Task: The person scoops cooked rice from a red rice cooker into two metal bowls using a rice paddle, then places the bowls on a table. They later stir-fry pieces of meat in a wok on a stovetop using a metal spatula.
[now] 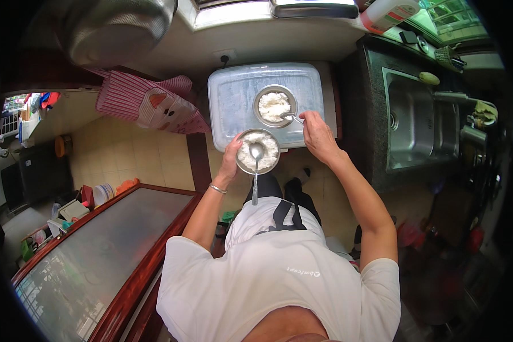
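Observation:
My left hand (231, 159) grips the left rim of a metal bowl (277, 164) of white rice (270, 143), held up before my body. A metal spoon (255, 179) lies in that bowl, its handle pointing toward me over the rim. Farther away, a second metal bowl (256, 112) of white rice (271, 102) stands on the translucent plastic lid (231, 102) of a storage box. My right hand (318, 133) pinches the handle of another metal spoon (287, 115), whose head rests at the right side of the rice there.
A double stainless-steel sink (410, 128) is set in a dark counter (376, 107) on the right. A pink striped apron (143, 98) hangs at the left, above a wood-framed glass door (111, 239). One perforated metal basin (119, 32) looms at upper left.

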The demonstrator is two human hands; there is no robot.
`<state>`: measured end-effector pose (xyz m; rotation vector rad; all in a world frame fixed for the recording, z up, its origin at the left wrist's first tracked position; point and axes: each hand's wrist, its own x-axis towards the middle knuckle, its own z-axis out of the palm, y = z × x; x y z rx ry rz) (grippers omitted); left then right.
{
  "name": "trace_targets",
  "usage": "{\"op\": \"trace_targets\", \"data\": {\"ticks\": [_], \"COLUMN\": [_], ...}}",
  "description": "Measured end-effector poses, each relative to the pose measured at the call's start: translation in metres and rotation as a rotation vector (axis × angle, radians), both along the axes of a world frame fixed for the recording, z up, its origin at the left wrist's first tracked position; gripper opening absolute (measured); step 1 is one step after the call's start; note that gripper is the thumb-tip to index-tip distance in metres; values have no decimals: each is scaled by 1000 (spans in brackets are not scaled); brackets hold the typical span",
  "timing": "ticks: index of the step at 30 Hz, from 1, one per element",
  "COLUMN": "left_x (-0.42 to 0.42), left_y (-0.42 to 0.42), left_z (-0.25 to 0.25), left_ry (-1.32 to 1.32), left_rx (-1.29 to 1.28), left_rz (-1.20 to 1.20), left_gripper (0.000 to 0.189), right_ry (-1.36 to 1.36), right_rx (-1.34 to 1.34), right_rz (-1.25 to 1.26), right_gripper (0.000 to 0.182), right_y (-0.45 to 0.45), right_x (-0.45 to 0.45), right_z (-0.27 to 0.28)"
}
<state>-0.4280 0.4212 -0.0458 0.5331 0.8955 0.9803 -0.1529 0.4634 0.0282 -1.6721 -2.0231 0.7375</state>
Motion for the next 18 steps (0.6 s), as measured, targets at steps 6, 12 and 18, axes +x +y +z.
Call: {"op": "trace_targets", "data": {"ticks": [6,12,18], "left_x": [17,34,34], "left_y": [21,37,38], "left_z": [-4,-9,-15], "left_ry": [115,193,147], "left_rx": [148,237,169], "left_rz": [-221,-268,-183], "left_gripper": [51,49,50], "right_ry": [15,-178,-49], "right_rx": [-61,-197,-218], "right_rz": [-15,42,62], "right_gripper": [16,14,12], "right_y": [30,43,42], "right_x": [-20,-34,-27], "right_z": [-12,-24,-19]}}
